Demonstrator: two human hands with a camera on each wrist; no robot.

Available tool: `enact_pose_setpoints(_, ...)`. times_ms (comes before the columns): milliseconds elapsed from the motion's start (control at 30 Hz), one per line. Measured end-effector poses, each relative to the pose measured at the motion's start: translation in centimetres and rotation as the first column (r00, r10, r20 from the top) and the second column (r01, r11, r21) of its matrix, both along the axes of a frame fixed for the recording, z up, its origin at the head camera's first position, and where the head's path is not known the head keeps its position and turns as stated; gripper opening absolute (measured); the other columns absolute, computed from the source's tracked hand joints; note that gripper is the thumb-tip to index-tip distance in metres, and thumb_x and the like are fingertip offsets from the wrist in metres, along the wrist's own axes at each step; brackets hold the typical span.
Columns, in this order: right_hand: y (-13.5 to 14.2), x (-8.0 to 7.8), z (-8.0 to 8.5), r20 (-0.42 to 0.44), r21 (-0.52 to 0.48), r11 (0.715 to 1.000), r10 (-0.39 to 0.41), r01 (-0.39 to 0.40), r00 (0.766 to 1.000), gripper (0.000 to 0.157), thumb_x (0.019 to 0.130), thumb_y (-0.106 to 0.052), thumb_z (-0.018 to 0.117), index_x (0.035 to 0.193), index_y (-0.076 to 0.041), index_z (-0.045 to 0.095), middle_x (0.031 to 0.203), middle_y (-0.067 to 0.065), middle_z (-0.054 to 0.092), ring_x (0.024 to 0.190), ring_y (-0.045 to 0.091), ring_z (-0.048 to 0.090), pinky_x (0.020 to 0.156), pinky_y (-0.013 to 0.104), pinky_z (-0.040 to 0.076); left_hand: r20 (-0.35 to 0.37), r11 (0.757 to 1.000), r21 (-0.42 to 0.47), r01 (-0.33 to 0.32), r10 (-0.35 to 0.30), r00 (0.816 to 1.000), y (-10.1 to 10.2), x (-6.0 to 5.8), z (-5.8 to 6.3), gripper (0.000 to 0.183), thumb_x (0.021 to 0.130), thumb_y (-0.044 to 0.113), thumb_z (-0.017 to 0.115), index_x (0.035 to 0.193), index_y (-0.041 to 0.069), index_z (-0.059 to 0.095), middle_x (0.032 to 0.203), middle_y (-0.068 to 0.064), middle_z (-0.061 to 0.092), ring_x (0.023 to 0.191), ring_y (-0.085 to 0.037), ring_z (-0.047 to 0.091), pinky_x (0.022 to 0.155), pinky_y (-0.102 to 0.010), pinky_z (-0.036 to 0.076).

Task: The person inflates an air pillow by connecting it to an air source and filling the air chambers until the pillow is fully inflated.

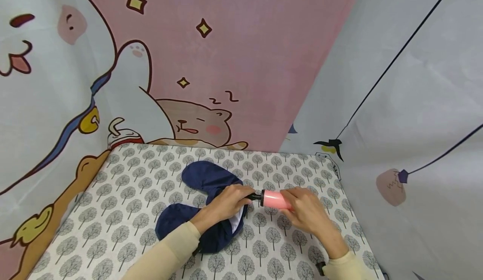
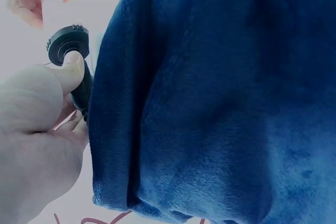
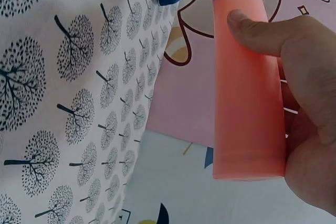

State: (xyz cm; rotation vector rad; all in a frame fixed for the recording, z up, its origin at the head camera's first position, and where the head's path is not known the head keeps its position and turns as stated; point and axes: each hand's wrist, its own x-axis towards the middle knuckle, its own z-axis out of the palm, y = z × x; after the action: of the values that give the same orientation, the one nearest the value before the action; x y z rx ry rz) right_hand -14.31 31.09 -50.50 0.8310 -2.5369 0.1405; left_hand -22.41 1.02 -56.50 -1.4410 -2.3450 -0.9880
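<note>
Head view: left hand (image 1: pixel 226 200) is pinching black handle (image 1: pixel 255 196), right hand (image 1: pixel 305 208) gripping pink cylinder (image 1: pixel 275 199), fingers (image 1: pixel 243 190) curled; coaxial holding should prevent binding.

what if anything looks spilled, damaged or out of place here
Nothing looks spilled or damaged. The navy plush item lies bent on the tree-print cloth, with a white patch showing by the left hand, but that may just be its lining. The pink cylinder in the right hand looks intact.
</note>
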Motion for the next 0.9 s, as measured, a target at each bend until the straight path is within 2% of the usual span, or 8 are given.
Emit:
enact_pose_setpoints(67, -0.2, -0.2, 0.0, -0.002, 0.003, 1.000, 0.001, -0.001, 1.000, 0.063, 0.074, -0.031, 0.106, 0.123, 0.000, 0.082, 0.110, 0.014, 0.086, 0.093, 0.026, 0.079, 0.085, 0.046, 0.066, 0.041, 1.000, 0.012, -0.010, 0.009, 0.999, 0.1, -0.1, -0.2, 0.026, 0.105, 0.011, 0.079, 0.130, 0.006, 0.079, 0.118, -0.008, 0.085, 0.101, -0.022, 0.081, 0.087, -0.033, 0.066)
enact_pose_setpoints(133, -0.2, -0.4, 0.1, 0.002, -0.003, 1.000, -0.009, 0.009, 1.000, 0.062, 0.074, -0.030, 0.106, 0.124, -0.001, 0.082, 0.111, 0.014, 0.086, 0.094, 0.027, 0.078, 0.086, 0.046, 0.066, 0.051, 1.000, 0.018, -0.020, 0.019, 0.999, 0.2, -0.3, -0.4, 0.027, 0.103, 0.011, 0.081, 0.130, 0.006, 0.079, 0.119, -0.008, 0.085, 0.101, -0.022, 0.081, 0.086, -0.032, 0.065)
enact_pose_setpoints(200, 0.0, -0.5, 0.3, 0.005, -0.009, 1.000, -0.023, 0.023, 1.000, 0.062, 0.075, -0.030, 0.106, 0.124, -0.002, 0.082, 0.112, 0.013, 0.086, 0.095, 0.027, 0.078, 0.088, 0.048, 0.066, 0.062, 0.999, 0.011, -0.034, 0.033, 0.998, 0.2, 0.0, 0.4, 0.029, 0.102, 0.011, 0.083, 0.130, 0.005, 0.079, 0.120, -0.010, 0.085, 0.102, -0.024, 0.081, 0.086, -0.034, 0.066)
enact_pose_setpoints(333, 0.4, -0.6, 0.6, 0.008, -0.016, 0.999, -0.038, 0.039, 0.999, 0.061, 0.076, -0.031, 0.105, 0.126, -0.005, 0.082, 0.115, 0.014, 0.086, 0.099, 0.029, 0.079, 0.091, 0.050, 0.066, 0.077, 0.996, -0.052, -0.079, 0.083, 0.994, 0.3, 1.1, 2.9, 0.032, 0.100, 0.010, 0.086, 0.131, 0.004, 0.081, 0.123, -0.010, 0.085, 0.106, -0.026, 0.083, 0.090, -0.037, 0.067)
enact_pose_setpoints(433, 0.6, -0.5, 0.6, 0.014, -0.019, 0.999, -0.034, 0.034, 0.999, 0.061, 0.077, -0.031, 0.105, 0.127, -0.005, 0.082, 0.117, 0.014, 0.086, 0.101, 0.030, 0.080, 0.092, 0.051, 0.066, 0.089, 0.990, -0.095, -0.099, 0.108, 0.990, 0.2, 1.5, 3.5, 0.031, 0.100, 0.011, 0.086, 0.130, 0.007, 0.082, 0.122, -0.007, 0.086, 0.104, -0.022, 0.083, 0.090, -0.034, 0.067)
enact_pose_setpoints(667, 2.0, 0.2, 0.4, 0.056, -0.058, 0.997, -0.049, 0.052, 0.997, 0.062, 0.075, -0.027, 0.106, 0.128, -0.006, 0.082, 0.118, 0.011, 0.086, 0.101, 0.028, 0.080, 0.088, 0.049, 0.067, 0.053, 0.994, -0.094, -0.063, 0.068, 0.996, 0.1, 1.6, 3.3, 0.028, 0.102, 0.011, 0.083, 0.130, 0.007, 0.081, 0.121, -0.007, 0.085, 0.101, -0.023, 0.083, 0.088, -0.034, 0.067)
enact_pose_setpoints(767, 3.1, 0.5, 0.6, 0.063, -0.068, 0.996, -0.058, 0.063, 0.996, 0.062, 0.074, -0.028, 0.105, 0.127, -0.007, 0.083, 0.117, 0.011, 0.086, 0.102, 0.029, 0.081, 0.089, 0.051, 0.067, 0.008, 0.996, -0.082, -0.046, 0.047, 0.999, 0.1, 1.3, 2.7, 0.028, 0.103, 0.010, 0.082, 0.131, 0.005, 0.080, 0.124, -0.009, 0.085, 0.105, -0.025, 0.084, 0.091, -0.036, 0.068)
enact_pose_setpoints(900, 4.7, 0.8, 0.7, 0.064, -0.071, 0.995, -0.064, 0.069, 0.996, 0.060, 0.076, -0.030, 0.104, 0.127, -0.006, 0.082, 0.118, 0.013, 0.086, 0.104, 0.033, 0.082, 0.091, 0.056, 0.066, 0.002, 0.996, -0.073, -0.043, 0.043, 0.999, 0.0, 1.3, 2.5, 0.031, 0.103, 0.010, 0.082, 0.133, 0.003, 0.080, 0.127, -0.012, 0.085, 0.109, -0.028, 0.084, 0.094, -0.038, 0.068)
